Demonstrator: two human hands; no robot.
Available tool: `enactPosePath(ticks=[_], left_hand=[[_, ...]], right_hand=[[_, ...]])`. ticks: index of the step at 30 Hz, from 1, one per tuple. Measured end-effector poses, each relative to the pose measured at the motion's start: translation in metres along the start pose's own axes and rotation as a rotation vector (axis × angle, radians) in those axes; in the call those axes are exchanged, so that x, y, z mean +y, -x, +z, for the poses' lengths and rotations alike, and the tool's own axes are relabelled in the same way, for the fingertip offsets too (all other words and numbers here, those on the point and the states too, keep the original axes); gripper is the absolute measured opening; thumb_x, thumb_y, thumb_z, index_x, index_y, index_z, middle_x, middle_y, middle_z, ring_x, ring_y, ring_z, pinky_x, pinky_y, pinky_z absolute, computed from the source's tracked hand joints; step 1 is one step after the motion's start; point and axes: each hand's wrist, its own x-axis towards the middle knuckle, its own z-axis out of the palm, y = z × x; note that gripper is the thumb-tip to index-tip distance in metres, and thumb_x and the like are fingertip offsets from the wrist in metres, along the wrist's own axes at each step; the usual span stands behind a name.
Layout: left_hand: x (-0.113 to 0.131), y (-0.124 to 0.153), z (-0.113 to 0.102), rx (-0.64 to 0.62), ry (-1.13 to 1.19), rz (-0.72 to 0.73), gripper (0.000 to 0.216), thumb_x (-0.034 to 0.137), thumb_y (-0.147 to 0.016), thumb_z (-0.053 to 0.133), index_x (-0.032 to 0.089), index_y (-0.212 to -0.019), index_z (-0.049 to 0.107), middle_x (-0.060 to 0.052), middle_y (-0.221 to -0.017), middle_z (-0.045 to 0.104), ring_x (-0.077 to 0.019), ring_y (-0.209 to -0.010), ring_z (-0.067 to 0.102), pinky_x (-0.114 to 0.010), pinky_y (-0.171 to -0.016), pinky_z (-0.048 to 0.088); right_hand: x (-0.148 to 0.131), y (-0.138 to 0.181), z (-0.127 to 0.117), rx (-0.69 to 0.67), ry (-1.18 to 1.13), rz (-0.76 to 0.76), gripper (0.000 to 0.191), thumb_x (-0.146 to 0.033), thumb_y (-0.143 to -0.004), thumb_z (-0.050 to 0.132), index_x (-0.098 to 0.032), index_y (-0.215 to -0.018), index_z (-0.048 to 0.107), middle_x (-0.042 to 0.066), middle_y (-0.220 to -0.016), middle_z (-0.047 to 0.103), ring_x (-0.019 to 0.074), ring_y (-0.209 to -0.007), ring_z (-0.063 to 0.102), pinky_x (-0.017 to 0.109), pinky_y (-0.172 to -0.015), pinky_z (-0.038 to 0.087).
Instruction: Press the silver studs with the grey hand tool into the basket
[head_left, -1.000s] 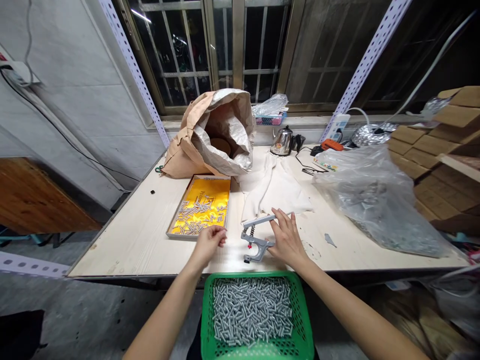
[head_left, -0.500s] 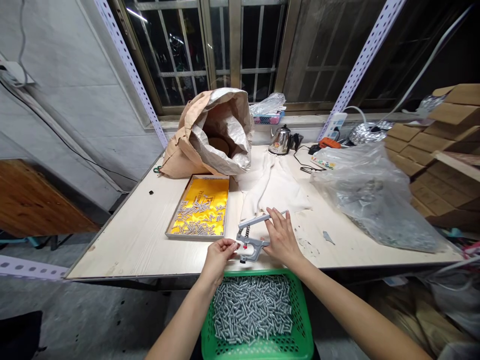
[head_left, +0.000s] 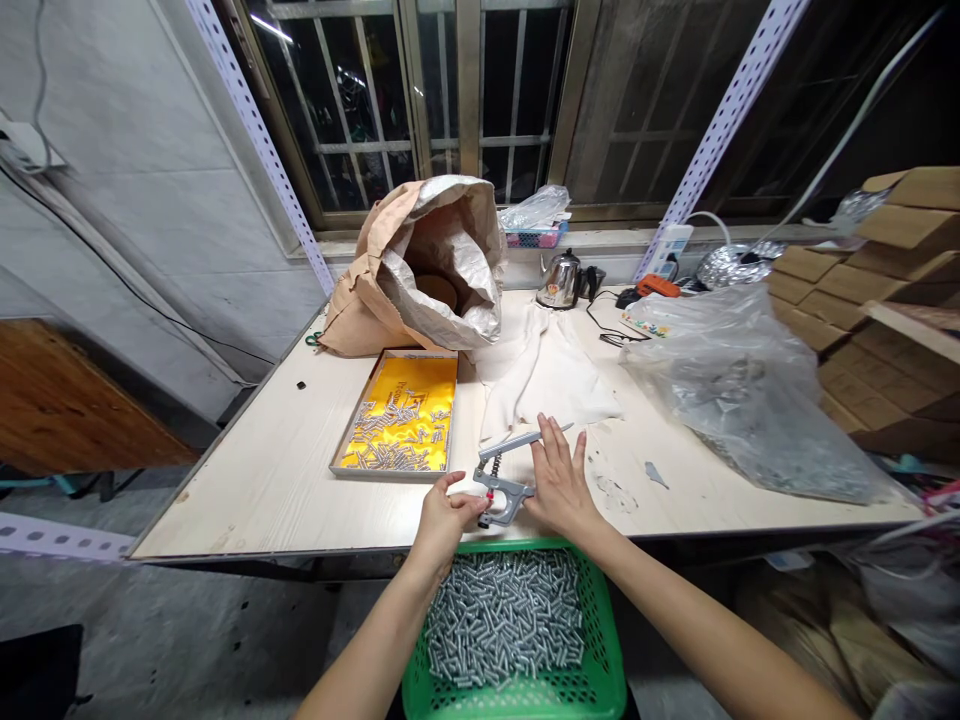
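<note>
A grey hand press tool (head_left: 504,478) stands near the table's front edge. My right hand (head_left: 556,476) lies over its handle with the fingers stretched out. My left hand (head_left: 444,517) is pinched at the tool's jaw on its left side; whatever small piece it holds is too small to make out. To the left lies a flat box with a yellow lining (head_left: 401,420) holding several small metal pieces. Below the table edge sits a green basket (head_left: 609,652) full of grey metal cylinders.
A crumpled brown paper sack (head_left: 424,265) stands behind the yellow box. A white cloth (head_left: 547,375) lies mid-table, a large clear plastic bag (head_left: 742,395) at the right. A kettle (head_left: 559,282) and cables sit by the window. Cardboard boxes (head_left: 885,320) are stacked far right.
My left hand came from the yellow box rightward to the tool's jaw. The right hand stayed on the handle, sliding slightly toward me.
</note>
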Motion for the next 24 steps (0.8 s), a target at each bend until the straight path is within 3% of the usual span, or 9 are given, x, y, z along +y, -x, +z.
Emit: enactPosePath(ticks=[8,13,19,24], left_hand=[[-0.003,-0.003,-0.004,-0.040,-0.297,0.069,0.075,0.023,-0.057,0.077,0.007,-0.119,0.040,0.000,-0.058,0.066,-0.0128,-0.049,0.058,-0.022,-0.053,0.042],[-0.003,-0.009,-0.009,-0.058,-0.458,0.158,0.068,0.015,-0.062,0.071,0.009,-0.123,0.041,0.000,-0.062,0.067,-0.0124,-0.052,0.058,-0.022,-0.056,0.043],[-0.001,-0.011,-0.009,-0.090,-0.426,0.116,0.069,0.015,-0.063,0.070,0.008,-0.124,0.037,0.001,-0.061,0.066,-0.0126,-0.052,0.058,-0.023,-0.057,0.043],[0.004,-0.008,-0.011,-0.174,-0.591,0.092,0.071,0.012,-0.063,0.068,0.004,-0.126,0.037,-0.001,-0.062,0.066,-0.0152,-0.059,0.061,-0.025,-0.062,0.044]], right_hand=[[-0.004,0.003,0.002,-0.039,0.051,0.012,0.063,-0.035,-0.070,0.054,-0.002,-0.123,0.042,0.022,-0.149,0.005,0.0322,-0.138,0.001,0.060,-0.105,-0.008],[-0.005,0.004,0.001,-0.052,0.058,0.022,0.068,-0.038,-0.070,0.056,0.000,-0.124,0.040,0.023,-0.149,0.001,0.0329,-0.137,-0.002,0.060,-0.104,-0.009],[-0.006,0.002,-0.002,-0.058,0.065,0.021,0.064,-0.033,-0.070,0.054,0.000,-0.123,0.041,0.023,-0.148,-0.001,0.0327,-0.137,-0.006,0.060,-0.104,-0.010],[-0.009,0.006,0.001,-0.064,0.069,0.008,0.067,-0.026,-0.067,0.051,0.000,-0.127,0.037,0.022,-0.149,0.002,0.0316,-0.138,-0.005,0.061,-0.104,-0.009]])
